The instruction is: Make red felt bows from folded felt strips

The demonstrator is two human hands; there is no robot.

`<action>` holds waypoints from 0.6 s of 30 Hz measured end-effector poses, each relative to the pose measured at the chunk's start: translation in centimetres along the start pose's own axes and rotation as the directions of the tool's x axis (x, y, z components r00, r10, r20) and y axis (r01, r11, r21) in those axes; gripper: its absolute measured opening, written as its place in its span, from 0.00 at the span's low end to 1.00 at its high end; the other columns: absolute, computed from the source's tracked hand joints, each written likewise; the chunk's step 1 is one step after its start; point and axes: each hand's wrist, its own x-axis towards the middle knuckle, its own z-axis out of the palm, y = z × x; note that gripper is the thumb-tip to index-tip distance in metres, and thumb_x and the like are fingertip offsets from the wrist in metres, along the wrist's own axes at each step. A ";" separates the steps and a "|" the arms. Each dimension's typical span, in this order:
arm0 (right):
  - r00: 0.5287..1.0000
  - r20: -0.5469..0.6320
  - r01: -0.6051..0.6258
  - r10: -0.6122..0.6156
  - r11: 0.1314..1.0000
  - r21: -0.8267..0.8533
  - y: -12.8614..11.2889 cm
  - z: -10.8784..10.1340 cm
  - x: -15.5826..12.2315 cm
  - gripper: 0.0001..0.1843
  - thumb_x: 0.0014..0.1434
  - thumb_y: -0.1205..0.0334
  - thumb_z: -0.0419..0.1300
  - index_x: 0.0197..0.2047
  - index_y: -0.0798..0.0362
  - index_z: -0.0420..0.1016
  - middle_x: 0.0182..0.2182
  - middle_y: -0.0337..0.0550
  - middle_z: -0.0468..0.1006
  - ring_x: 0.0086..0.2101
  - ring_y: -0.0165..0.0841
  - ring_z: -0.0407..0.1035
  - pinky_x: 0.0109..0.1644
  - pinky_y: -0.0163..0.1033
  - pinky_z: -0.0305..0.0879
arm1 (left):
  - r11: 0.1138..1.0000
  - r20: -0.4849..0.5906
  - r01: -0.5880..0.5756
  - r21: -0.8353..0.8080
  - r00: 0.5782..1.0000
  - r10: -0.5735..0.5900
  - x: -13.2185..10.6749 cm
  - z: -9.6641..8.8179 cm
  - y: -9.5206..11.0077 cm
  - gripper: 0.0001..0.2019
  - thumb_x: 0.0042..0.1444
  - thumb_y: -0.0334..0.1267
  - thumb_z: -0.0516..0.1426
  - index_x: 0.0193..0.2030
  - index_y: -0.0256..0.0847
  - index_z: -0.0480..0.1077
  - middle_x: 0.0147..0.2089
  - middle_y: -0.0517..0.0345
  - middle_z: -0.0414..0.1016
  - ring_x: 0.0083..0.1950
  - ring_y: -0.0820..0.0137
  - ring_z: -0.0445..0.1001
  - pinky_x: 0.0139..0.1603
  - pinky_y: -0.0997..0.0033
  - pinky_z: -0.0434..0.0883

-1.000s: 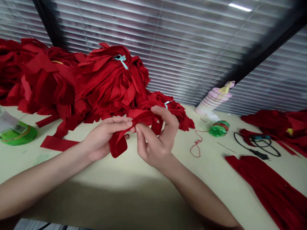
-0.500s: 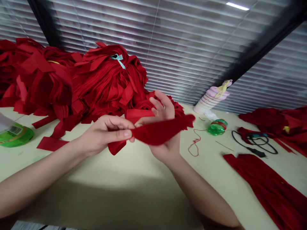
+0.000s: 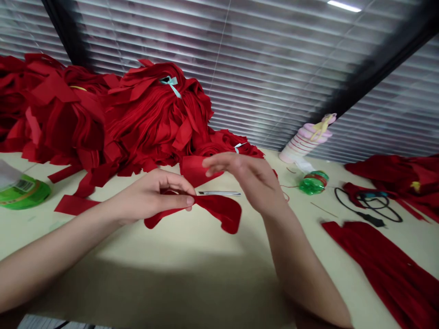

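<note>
My left hand (image 3: 154,196) pinches the middle of a red fabric bow (image 3: 219,211) between thumb and fingers and holds it just above the cream table (image 3: 192,274). Its two lobes hang to either side of the pinch. My right hand (image 3: 250,178) hovers to the right of it, blurred by motion, fingers loosely spread, with nothing seen in it. A thin metal needle or pin (image 3: 219,193) lies on the table just beyond the bow, under my right hand's fingers. A loose red strip piece (image 3: 194,168) lies behind it.
A big heap of red fabric strips (image 3: 113,114) fills the back left. A green tape roll (image 3: 20,192) sits at far left. A pink thread cone (image 3: 305,139), a green bottle piece (image 3: 313,182), red thread, a black cord (image 3: 366,205) and more red cloth (image 3: 387,269) lie at right.
My right hand let go of the red fabric and lifted away to the right. The bow now hangs from my left hand's pinch alone, and the needle on the table is uncovered.
</note>
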 end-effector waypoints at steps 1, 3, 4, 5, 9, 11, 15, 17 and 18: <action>0.993 0.113 0.032 -0.023 0.996 -0.084 -0.3 -0.1 -0.1 0.12 0.63 0.56 0.57 0.43 0.52 0.77 0.39 0.43 0.79 0.36 0.32 0.73 0.42 0.39 0.68 | 0.999 0.002 0.035 0.007 0.999 -0.035 0.1 -0.2 0.0 0.05 0.55 0.38 0.59 0.34 0.40 0.75 0.32 0.61 0.76 0.34 0.74 0.71 0.36 0.78 0.67; 0.953 0.301 0.121 -0.040 0.960 -0.253 -0.8 0.1 -0.3 0.10 0.56 0.58 0.64 0.40 0.53 0.77 0.36 0.41 0.80 0.34 0.31 0.72 0.39 0.35 0.66 | 0.996 0.006 0.085 0.001 0.996 -0.085 0.4 -0.4 -0.2 0.05 0.54 0.38 0.59 0.32 0.39 0.75 0.31 0.61 0.75 0.35 0.73 0.70 0.37 0.76 0.67; 0.937 0.348 0.157 -0.038 0.935 -0.319 -0.9 0.4 -0.3 0.09 0.55 0.58 0.66 0.39 0.53 0.77 0.34 0.39 0.80 0.33 0.30 0.72 0.37 0.34 0.64 | 0.995 0.004 0.098 -0.014 0.995 -0.098 0.4 -0.4 -0.2 0.05 0.53 0.38 0.59 0.32 0.39 0.75 0.31 0.60 0.74 0.35 0.73 0.70 0.37 0.75 0.66; 0.930 0.366 0.172 -0.026 0.912 -0.372 -1.1 0.7 -0.4 0.09 0.54 0.58 0.66 0.37 0.53 0.77 0.32 0.38 0.79 0.31 0.29 0.71 0.35 0.33 0.62 | 0.994 0.000 0.105 -0.030 0.994 -0.105 0.5 -0.5 -0.3 0.06 0.53 0.38 0.59 0.31 0.39 0.75 0.30 0.60 0.74 0.35 0.72 0.69 0.37 0.74 0.66; 0.950 0.313 0.164 0.012 0.833 -0.529 -1.0 2.1 -0.6 0.07 0.57 0.59 0.63 0.35 0.53 0.75 0.29 0.38 0.78 0.31 0.30 0.70 0.32 0.34 0.58 | 0.994 -0.022 0.102 -0.050 0.994 -0.103 0.6 -0.5 -0.9 0.07 0.51 0.39 0.58 0.29 0.39 0.74 0.29 0.59 0.72 0.33 0.71 0.68 0.35 0.72 0.65; 0.953 0.301 0.159 0.032 0.794 -0.586 -0.8 2.6 -0.6 0.04 0.57 0.62 0.61 0.35 0.53 0.75 0.29 0.38 0.77 0.31 0.31 0.70 0.34 0.35 0.58 | 0.995 0.001 0.094 -0.027 0.996 -0.094 0.8 -0.5 -1.1 0.07 0.51 0.39 0.58 0.29 0.39 0.74 0.29 0.60 0.72 0.32 0.72 0.68 0.34 0.73 0.64; 0.932 0.355 0.194 0.070 0.731 -0.654 -0.1 2.8 -0.6 0.05 0.57 0.67 0.57 0.33 0.55 0.74 0.26 0.40 0.76 0.30 0.33 0.68 0.37 0.38 0.57 | 0.968 0.022 -0.005 0.249 1.000 0.000 1.0 -0.3 -1.1 0.08 0.56 0.40 0.55 0.32 0.40 0.72 0.26 0.63 0.69 0.27 0.74 0.65 0.29 0.76 0.61; 0.940 0.323 0.149 0.104 0.728 -0.669 0.7 2.5 -0.3 0.05 0.57 0.68 0.57 0.33 0.55 0.74 0.25 0.41 0.74 0.29 0.34 0.66 0.37 0.40 0.55 | 0.893 -0.067 -0.102 0.439 0.987 0.146 0.2 -0.3 -0.7 0.07 0.56 0.41 0.57 0.38 0.41 0.73 0.32 0.60 0.72 0.33 0.71 0.69 0.35 0.74 0.64; 0.947 0.286 0.068 0.143 0.784 -0.617 1.2 2.4 -0.1 0.05 0.57 0.68 0.57 0.32 0.56 0.74 0.25 0.41 0.73 0.29 0.33 0.65 0.37 0.40 0.54 | 0.865 -0.141 -0.138 0.482 0.962 0.232 -0.6 -0.2 -0.5 0.08 0.55 0.40 0.59 0.41 0.42 0.73 0.38 0.58 0.74 0.40 0.67 0.70 0.41 0.72 0.64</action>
